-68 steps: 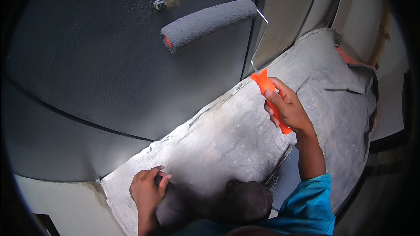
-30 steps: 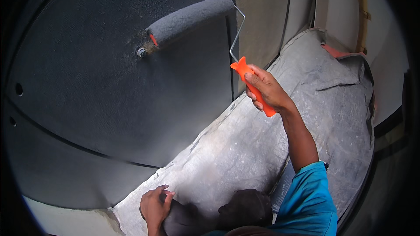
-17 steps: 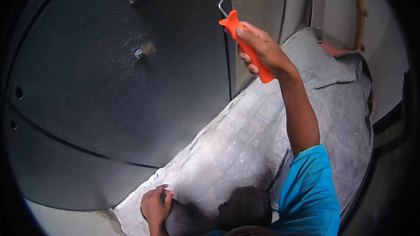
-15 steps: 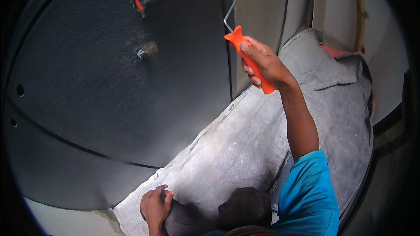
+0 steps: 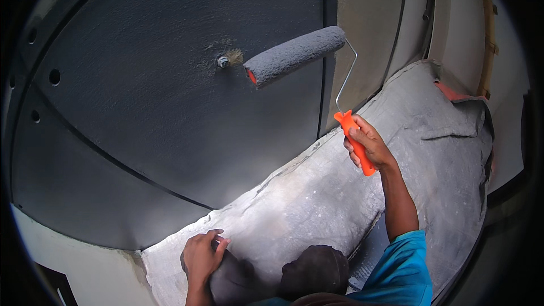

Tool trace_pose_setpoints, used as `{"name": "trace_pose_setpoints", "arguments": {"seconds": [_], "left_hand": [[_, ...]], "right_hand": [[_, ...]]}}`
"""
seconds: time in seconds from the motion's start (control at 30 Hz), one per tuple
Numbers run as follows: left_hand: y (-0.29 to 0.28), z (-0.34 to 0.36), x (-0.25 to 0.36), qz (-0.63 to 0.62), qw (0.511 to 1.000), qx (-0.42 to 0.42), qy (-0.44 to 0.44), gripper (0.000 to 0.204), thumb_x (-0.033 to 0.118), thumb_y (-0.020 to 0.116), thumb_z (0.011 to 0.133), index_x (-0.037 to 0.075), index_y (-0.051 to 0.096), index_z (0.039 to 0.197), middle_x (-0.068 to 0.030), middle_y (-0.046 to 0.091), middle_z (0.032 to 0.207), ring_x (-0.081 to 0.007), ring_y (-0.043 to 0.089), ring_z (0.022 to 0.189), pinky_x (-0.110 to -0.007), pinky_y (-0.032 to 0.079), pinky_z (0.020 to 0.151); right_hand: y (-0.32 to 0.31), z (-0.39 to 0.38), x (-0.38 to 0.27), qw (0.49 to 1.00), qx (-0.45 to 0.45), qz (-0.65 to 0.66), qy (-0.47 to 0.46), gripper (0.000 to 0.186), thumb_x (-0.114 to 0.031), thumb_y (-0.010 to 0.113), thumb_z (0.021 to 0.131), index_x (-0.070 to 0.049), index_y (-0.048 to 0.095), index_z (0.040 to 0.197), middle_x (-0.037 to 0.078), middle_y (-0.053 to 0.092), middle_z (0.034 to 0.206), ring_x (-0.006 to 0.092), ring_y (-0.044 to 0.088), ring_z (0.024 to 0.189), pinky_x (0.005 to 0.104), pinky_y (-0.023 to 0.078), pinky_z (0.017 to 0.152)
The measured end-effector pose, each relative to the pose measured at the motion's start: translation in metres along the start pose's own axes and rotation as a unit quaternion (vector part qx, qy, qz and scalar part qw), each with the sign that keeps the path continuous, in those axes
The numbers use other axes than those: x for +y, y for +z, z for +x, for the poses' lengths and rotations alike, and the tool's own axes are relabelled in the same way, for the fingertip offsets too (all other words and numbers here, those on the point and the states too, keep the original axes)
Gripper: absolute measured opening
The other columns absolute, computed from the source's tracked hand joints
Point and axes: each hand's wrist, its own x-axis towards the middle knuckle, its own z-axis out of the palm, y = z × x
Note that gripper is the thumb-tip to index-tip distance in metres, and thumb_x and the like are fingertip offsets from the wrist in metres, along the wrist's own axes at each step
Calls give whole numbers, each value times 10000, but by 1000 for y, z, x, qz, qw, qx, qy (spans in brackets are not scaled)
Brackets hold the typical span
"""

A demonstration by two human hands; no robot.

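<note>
My right hand [image 5: 367,146] is closed around the orange handle of a paint roller [image 5: 296,55]. The roller's thick sleeve is coated in dark grey and tilts up to the right, on a thin bent wire frame. It lies across the dark grey wall [image 5: 187,130], right of a metal bolt [image 5: 222,62] ringed by a pale, rough patch; whether it touches the wall I cannot tell. My left hand [image 5: 202,256] rests on my bent knee, thumb apart from the fingers, with nothing visible in it. Some of its fingertips are hidden.
A spattered grey drop sheet [image 5: 317,192] covers the ground along the wall's foot and bunches up at the right. A beige strip [image 5: 362,28] borders the dark wall. Round holes [image 5: 54,77] and dark grooves mark the wall's left side.
My right hand has come down and slightly right with the roller, which now sits lower, beside the bolt. The view has shifted a little. My left hand stays on the knee.
</note>
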Motion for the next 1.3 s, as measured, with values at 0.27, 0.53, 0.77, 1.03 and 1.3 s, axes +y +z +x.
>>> {"name": "trace_pose_setpoints", "arguments": {"seconds": [0.27, 0.53, 0.77, 1.03, 1.3], "left_hand": [[4, 1, -4, -8, 1000, 12, 21, 306, 377, 768, 860, 143, 774, 1057, -15, 771, 869, -277, 709, 880, -401, 521, 870], [9, 6, -7, -18, 1000, 7, 21, 304, 362, 783, 850, 135, 776, 1051, -23, 769, 854, -286, 712, 879, -404, 525, 866], [12, 11, -7, -16, 999, 10, 40, 306, 363, 785, 851, 132, 776, 1052, -26, 768, 857, -285, 711, 870, -404, 525, 854], [11, 7, -11, -19, 999, 17, 44, 305, 349, 788, 849, 123, 772, 1054, -21, 766, 856, -275, 711, 875, -403, 521, 860], [12, 9, -11, -24, 999, 18, 39, 293, 344, 781, 851, 117, 773, 1035, -21, 766, 853, -266, 712, 877, -404, 520, 862]], "right_hand": [[8, 25, -6, 998, -1, -61, 11, 248, -316, 509, 1077, -92, 522, 1181, -6, 520, 692, 63, 466, 433, 237, 405, 400], [31, 72, -106, 988, -18, -65, -136, 421, -427, 509, 1064, -63, 525, 1274, -23, 494, 657, 37, 467, 383, 194, 421, 342], [38, 80, -164, 983, -23, -61, -170, 387, -434, 511, 1059, -107, 541, 1264, -24, 494, 685, 46, 454, 409, 204, 391, 364], [29, 69, -106, 988, -1, -56, -144, 457, -397, 512, 1051, -25, 525, 1317, -29, 479, 626, 40, 468, 363, 183, 420, 309], [42, 88, -154, 980, -15, -41, -196, 500, -441, 464, 1065, -29, 516, 1342, -29, 458, 618, 39, 450, 360, 193, 397, 301]]}}
